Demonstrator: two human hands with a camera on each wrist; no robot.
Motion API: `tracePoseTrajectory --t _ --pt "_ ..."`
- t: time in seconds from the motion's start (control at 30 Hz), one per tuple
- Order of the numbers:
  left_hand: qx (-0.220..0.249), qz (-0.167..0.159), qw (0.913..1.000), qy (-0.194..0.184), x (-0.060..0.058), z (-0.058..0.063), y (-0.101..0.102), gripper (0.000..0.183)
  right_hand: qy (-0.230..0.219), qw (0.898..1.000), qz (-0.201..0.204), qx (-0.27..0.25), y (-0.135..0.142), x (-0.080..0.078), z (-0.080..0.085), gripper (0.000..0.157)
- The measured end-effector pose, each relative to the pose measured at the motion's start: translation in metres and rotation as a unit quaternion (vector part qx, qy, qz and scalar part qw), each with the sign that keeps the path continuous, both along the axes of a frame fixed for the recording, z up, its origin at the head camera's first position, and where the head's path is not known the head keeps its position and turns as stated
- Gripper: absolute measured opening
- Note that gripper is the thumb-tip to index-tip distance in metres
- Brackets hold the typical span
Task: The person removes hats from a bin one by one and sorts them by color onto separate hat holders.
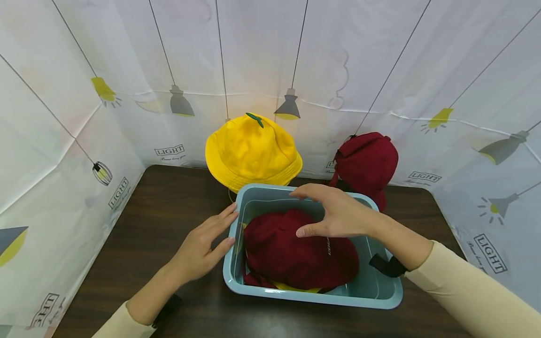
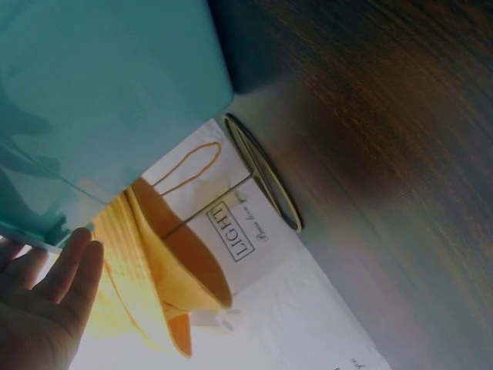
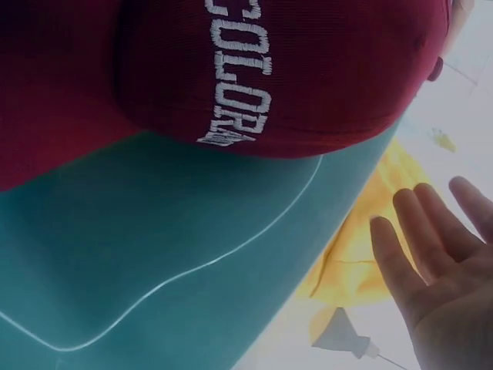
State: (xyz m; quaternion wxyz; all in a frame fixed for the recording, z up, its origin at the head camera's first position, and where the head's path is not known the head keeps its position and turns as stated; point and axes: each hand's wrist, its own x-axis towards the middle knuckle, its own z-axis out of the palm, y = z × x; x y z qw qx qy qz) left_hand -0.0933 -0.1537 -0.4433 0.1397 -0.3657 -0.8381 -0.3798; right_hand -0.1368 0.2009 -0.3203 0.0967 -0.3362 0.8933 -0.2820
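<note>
Right hand [image 1: 342, 213] is unclenched; below its fingers, yellow fabric [image 1: 297, 288] is mostly hidden by a maroon cap [image 1: 283, 249]. Bin rim [image 1: 227, 272] is touched by left hand [image 1: 198, 246], fingers straight.

free: blue bin [image 1: 313, 299], right end | blocking: maroon cap [image 1: 291, 253] inside, yellow hat [image 1: 253, 155] behind

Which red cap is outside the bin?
The red cap behind the bin, at its right; the white-lettered cap lies inside, under the right hand.
</note>
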Motion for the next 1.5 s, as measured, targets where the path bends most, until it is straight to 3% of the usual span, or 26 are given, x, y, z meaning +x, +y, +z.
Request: tracePoseTrajectory --t 0.27,0.97,1.5 --pt "-0.001 0.003 0.9999 -0.01 0.001 0.001 0.0 0.061 -0.007 0.999 0.037 0.021 -0.005 0.0 -0.009 0.079" --pt "-0.004 0.01 0.9998 -0.018 0.003 0.001 0.0 0.059 -0.016 0.997 0.058 0.055 -0.012 0.004 -0.017 0.072" --pt "-0.002 0.005 0.9997 -0.023 0.002 0.002 0.001 0.061 -0.016 0.996 0.076 0.043 -0.014 0.003 -0.021 0.052"
